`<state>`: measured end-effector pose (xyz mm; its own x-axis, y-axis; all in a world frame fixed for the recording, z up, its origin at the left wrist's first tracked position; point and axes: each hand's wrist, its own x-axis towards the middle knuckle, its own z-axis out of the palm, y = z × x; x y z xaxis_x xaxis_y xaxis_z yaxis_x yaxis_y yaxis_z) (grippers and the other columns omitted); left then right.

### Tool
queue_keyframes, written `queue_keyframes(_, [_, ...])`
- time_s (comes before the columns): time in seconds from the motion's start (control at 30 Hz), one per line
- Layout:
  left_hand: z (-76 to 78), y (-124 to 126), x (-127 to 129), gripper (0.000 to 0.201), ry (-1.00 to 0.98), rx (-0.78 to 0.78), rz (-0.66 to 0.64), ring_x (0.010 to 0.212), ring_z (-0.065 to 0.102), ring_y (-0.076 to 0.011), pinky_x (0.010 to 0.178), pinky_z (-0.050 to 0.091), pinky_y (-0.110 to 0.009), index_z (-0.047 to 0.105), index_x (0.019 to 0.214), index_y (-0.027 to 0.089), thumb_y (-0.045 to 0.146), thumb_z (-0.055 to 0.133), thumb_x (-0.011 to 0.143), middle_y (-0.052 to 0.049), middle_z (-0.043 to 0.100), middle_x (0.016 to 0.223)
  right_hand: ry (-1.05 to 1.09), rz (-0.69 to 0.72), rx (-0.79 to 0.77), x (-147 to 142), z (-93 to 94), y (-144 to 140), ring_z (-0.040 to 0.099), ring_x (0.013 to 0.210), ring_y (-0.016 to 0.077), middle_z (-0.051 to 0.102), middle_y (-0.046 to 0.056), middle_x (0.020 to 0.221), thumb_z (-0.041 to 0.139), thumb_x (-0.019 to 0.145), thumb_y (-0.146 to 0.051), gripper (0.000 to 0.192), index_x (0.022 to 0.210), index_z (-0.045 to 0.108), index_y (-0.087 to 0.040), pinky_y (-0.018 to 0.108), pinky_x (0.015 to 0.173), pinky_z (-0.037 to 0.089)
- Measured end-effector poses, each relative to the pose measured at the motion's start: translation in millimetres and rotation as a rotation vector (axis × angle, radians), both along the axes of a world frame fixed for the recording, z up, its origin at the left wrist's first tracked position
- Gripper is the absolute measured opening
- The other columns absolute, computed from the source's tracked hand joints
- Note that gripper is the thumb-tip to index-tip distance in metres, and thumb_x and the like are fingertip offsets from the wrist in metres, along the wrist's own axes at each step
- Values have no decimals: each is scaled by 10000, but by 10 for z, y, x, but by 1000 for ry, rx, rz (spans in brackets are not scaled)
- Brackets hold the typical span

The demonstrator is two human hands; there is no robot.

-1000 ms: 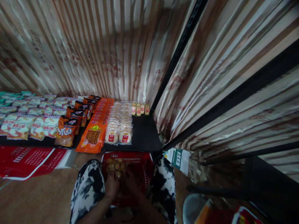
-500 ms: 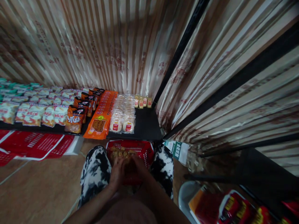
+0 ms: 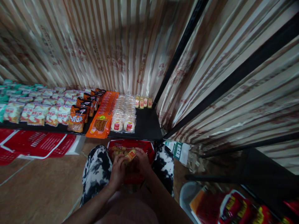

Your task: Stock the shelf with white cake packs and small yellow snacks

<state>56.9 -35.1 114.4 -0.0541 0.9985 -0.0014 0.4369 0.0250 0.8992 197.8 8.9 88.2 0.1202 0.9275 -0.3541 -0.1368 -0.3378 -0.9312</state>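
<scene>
From the head view, a small yellow packet sits right between the two hands, red label showing, above the red basket between the knees in black-and-white trousers. More golden packets lie in the basket, the hands blocking part of them from sight. Just ahead runs the black shelf — four small yellow packets at its back right, round wrapped cakes in two rows beside them, then the orange bag lying flat. And the grip: the left hand has its fingers curled onto the packet's left end, holding it. The right hand bends its fingers against the right end — thumb hidden, so whether it pinches, I can't tell.
</scene>
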Motion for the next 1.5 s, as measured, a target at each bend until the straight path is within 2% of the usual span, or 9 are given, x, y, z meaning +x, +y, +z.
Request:
queue_keyframes(0.13, [96,87,7,259,-27,-8,39,1059,527,-180,994,416,-373,640,840,199,127,403,764,-72,536,1068,118,-54,-39,12,132,54,632,830,196,648,79,979,566,614,-388,464,1024,529,-171,296,691,507])
queue_keyframes(0.33, [205,292,42,200,-56,-1,87,1049,530,-195,985,420,-385,646,801,193,161,461,734,-69,551,1055,117,-36,-12,81,301,38,630,793,189,653,59,961,519,608,-298,496,1090,533,-180,283,650,502])
queue_keyframes(0.53, [222,530,117,194,-106,48,84,969,564,-182,910,463,-346,638,766,195,175,446,744,-63,574,1003,-13,35,-31,149,332,-23,640,774,212,683,33,826,486,577,-250,297,854,582,-205,310,672,505])
queue_keyframes(0.63, [251,628,159,197,-88,63,57,945,569,-182,901,457,-344,632,747,195,175,436,743,-56,587,962,-24,91,4,202,316,-52,647,753,208,689,23,797,518,609,-251,230,828,575,-212,314,684,505])
queue_keyframes(0.73, [299,700,206,214,-54,55,21,909,578,-181,873,462,-334,627,740,195,167,415,746,-53,602,909,-121,148,80,257,304,-78,656,818,212,694,49,899,544,687,-309,218,877,578,-208,330,742,510])
queue_keyframes(0.83, [355,752,260,229,-19,32,-12,866,586,-172,844,468,-316,625,748,195,158,400,752,-46,614,867,-254,203,116,282,328,-97,652,895,214,681,75,997,565,727,-358,314,997,557,-199,337,807,503])
queue_keyframes(1.13, [528,864,497,253,60,13,-84,879,586,-160,843,470,-303,646,756,186,114,403,746,-55,613,909,-674,208,164,248,656,-95,614,973,231,664,77,1063,589,736,-395,376,1066,576,-216,315,834,448])
queue_keyframes(1.37, [658,935,663,248,78,66,-158,874,574,-155,847,476,-307,619,767,180,117,380,779,-56,577,902,-737,163,96,252,730,7,619,893,219,671,68,1003,545,760,-405,343,1045,566,-215,289,762,435])
queue_keyframes(1.5, [680,1000,727,263,43,133,-173,941,562,-162,907,459,-318,603,873,170,91,377,764,-70,579,966,-746,91,88,277,818,96,617,759,195,676,31,852,514,777,-437,302,982,569,-221,276,682,437])
